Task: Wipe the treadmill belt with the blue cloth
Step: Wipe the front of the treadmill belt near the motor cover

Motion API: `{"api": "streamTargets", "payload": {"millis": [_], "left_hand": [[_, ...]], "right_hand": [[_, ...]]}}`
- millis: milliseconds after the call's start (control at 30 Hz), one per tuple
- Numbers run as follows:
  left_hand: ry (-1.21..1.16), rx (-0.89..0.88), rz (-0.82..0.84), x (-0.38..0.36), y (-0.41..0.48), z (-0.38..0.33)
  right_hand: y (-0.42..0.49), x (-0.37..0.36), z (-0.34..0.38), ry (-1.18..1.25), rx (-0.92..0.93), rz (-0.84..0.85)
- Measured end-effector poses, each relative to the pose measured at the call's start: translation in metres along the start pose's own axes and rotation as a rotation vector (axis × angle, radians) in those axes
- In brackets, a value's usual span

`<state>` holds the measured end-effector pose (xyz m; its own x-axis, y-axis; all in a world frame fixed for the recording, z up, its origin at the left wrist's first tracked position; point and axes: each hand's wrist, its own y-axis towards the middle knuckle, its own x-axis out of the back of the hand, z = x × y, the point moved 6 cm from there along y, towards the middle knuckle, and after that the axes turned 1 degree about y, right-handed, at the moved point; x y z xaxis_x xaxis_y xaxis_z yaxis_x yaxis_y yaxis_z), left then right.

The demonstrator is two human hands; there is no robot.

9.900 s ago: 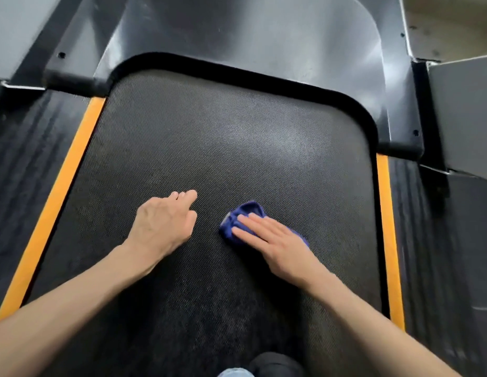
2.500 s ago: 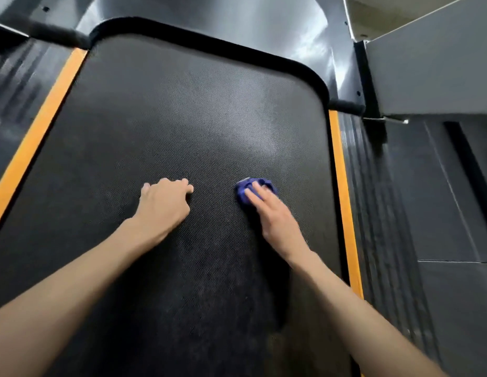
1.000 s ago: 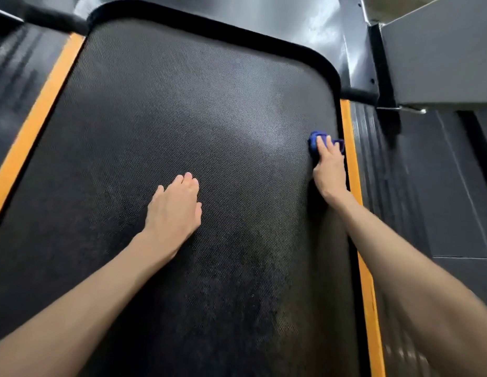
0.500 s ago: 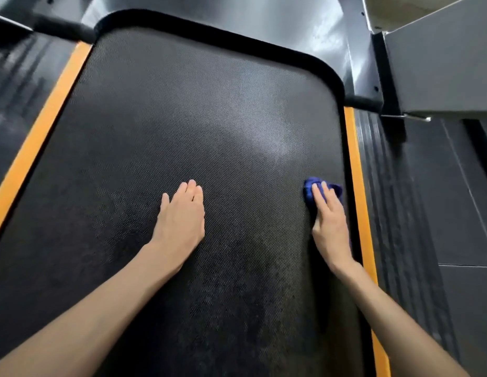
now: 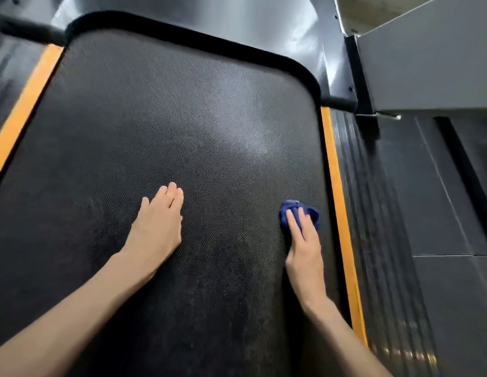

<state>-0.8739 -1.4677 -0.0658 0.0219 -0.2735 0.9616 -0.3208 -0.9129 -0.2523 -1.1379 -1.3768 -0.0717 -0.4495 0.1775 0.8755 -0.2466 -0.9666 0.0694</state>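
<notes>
Right hand (image 5: 305, 248) presses the blue cloth (image 5: 310, 212) on the treadmill belt (image 5: 182, 118).
Fingers straight, near the belt's right orange stripe (image 5: 335, 186); left hand (image 5: 158, 224) flat mid-belt, holding nothing.

Treadmill belt (image 5: 182, 118): black, finely textured, bounded by a left orange strip (image 5: 22, 107), a right orange strip (image 5: 336, 186) and a glossy black cover (image 5: 199, 14) at the far end. The blue cloth (image 5: 314, 216) lies bunched on the belt near its right edge, under the straight fingers (image 5: 294, 224) of the right hand (image 5: 305, 248). The left hand (image 5: 158, 227) rests flat near the middle.
</notes>
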Motion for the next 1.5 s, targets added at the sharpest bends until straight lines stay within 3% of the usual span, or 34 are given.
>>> {"api": "streamTargets", "payload": {"millis": [100,233,367,467,600,700,767,900,1100,1267,1400,1500], "left_hand": [[-0.034,0.004,-0.019,0.001,-0.003,-0.002],[0.017,0.004,0.026,0.002,-0.003,-0.003],[0.000,0.016,0.023,0.008,-0.006,-0.004],[-0.037,0.003,0.005,0.014,-0.007,-0.006],[-0.072,0.013,0.014,0.015,-0.006,-0.006],[-0.066,0.016,0.013,0.012,-0.006,-0.005],[-0.041,0.025,0.031,0.010,-0.005,-0.005],[-0.007,0.011,0.040,0.011,-0.003,-0.005],[-0.034,0.007,0.037,0.014,-0.007,-0.005],[-0.056,0.022,0.028,0.019,-0.008,-0.007],[-0.070,0.037,0.027,0.018,-0.008,-0.008],[-0.080,0.045,0.036,0.017,-0.009,-0.007]], "right_hand": [[0.019,0.005,-0.003,0.000,0.058,0.031],[0.141,0.002,-0.017,-0.033,0.035,0.079],[0.203,0.006,-0.021,0.050,-0.142,0.072],[0.166,0.002,-0.009,0.056,-0.036,0.034],[0.038,0.005,-0.010,0.063,0.031,-0.002],[-0.051,0.011,-0.005,0.011,0.056,0.043],[-0.058,0.012,-0.006,0.017,0.090,0.074],[0.025,0.005,-0.008,0.065,0.111,0.052],[0.162,-0.011,-0.004,0.029,-0.056,0.028],[0.053,-0.020,0.029,0.078,0.282,0.143],[-0.078,-0.027,0.055,0.072,0.652,0.433],[-0.057,-0.021,0.052,-0.008,0.881,0.501]]}}
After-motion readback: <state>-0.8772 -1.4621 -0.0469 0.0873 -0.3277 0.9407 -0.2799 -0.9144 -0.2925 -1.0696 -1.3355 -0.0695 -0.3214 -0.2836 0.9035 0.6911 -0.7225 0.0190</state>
